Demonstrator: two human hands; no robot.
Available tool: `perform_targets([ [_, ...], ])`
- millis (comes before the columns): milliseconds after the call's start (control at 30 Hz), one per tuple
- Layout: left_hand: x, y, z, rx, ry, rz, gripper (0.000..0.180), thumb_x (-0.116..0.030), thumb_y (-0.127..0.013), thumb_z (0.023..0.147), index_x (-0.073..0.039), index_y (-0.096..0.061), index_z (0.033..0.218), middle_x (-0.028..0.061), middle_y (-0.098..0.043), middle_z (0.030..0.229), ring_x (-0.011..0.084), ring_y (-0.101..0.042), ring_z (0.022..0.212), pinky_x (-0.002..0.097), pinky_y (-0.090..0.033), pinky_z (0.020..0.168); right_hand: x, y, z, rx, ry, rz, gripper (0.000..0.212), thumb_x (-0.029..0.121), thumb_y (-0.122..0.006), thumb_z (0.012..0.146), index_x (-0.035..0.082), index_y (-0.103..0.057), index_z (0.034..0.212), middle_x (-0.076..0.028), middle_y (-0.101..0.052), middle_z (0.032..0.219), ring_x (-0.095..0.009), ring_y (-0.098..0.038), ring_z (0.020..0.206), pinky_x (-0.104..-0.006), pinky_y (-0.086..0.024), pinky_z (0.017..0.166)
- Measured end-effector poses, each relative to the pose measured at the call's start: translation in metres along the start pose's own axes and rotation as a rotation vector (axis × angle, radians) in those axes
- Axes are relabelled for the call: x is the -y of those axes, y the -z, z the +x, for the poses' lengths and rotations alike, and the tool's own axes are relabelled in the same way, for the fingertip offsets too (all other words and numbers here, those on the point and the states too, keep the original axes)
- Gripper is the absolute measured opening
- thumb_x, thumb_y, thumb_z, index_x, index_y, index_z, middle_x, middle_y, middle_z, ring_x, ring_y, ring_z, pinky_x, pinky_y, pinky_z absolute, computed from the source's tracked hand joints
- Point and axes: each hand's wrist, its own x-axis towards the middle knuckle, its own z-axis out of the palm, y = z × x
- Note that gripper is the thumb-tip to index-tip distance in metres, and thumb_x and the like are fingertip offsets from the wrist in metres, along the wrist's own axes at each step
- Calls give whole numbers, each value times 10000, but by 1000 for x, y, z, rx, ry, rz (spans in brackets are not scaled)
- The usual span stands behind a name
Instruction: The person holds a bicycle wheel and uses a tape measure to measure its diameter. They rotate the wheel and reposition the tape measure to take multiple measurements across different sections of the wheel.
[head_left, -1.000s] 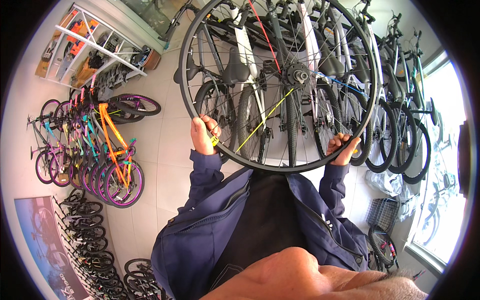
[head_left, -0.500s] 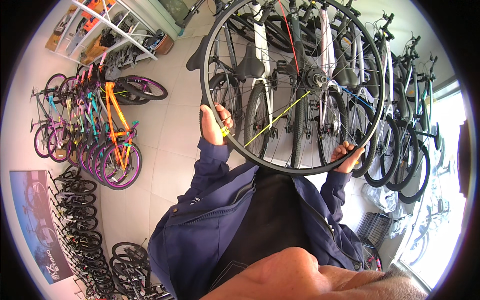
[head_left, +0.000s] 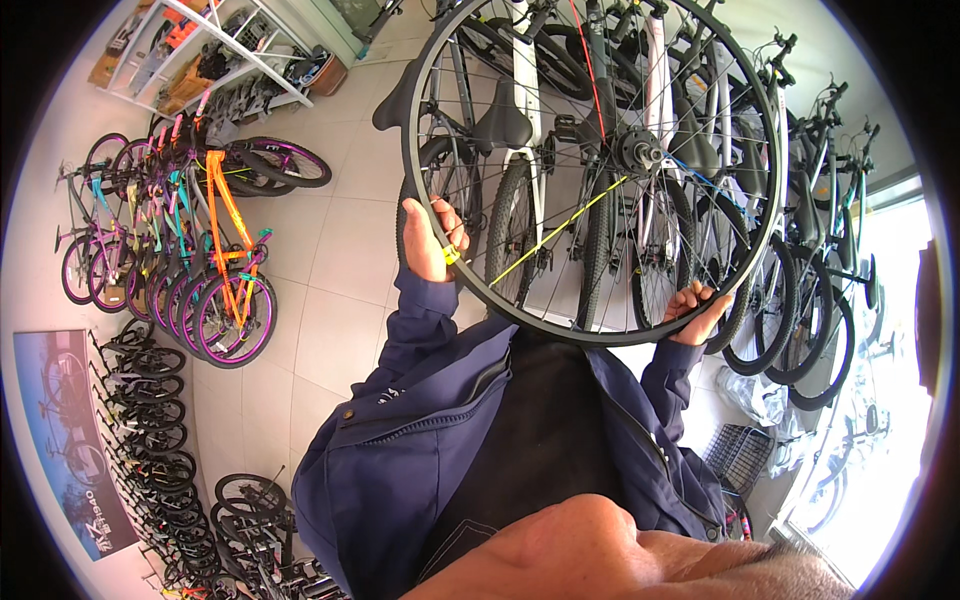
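Observation:
A black bicycle wheel (head_left: 590,338) without a tyre is held up in front of my chest. Its dark hub (head_left: 638,152) sits at the centre of thin spokes; most are dark, while one is red (head_left: 590,75), one yellow (head_left: 550,238) and one blue. My left hand (head_left: 430,240) grips the rim at its lower left, thumb outside and fingers curled over the inner side. Beside that hand a small yellow piece (head_left: 450,256) shows on the rim. On the lower right, my right hand (head_left: 698,312) pinches the rim between thumb and bent fingers.
Parked bicycles (head_left: 610,220) stand in a row behind the wheel. Colourful bicycles, one with an orange frame (head_left: 228,205), line the left. A white shelf (head_left: 240,60) with boxes is at the far left. A wire basket (head_left: 740,455) lies at the lower right, near a bright window.
The wheel has shifted slightly right and tilted a little, so its hub end shows differently. Both hands keep their places on the rim. The room has shifted a little in view.

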Motion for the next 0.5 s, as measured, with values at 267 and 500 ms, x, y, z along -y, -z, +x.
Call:
perform_targets([
  [267,0,0,0,13,-39,48,559,-648,-372,951,-102,-492,949,4,-466,729,122,-437,497,303,-436,534,0,-3,2,27,21,2,510,623,-545,889,122,-528,794,-14,-538,778,-94,-458,582,-247,-431,565],
  [500,2,3,0,29,-56,39,562,-640,-358,959,-96,-498,947,4,-464,723,124,-438,476,308,-440,527,-1,0,2,58,43,36,504,604,-556,895,111,-520,799,-23,-529,766,-96,-441,571,-235,-406,553],
])
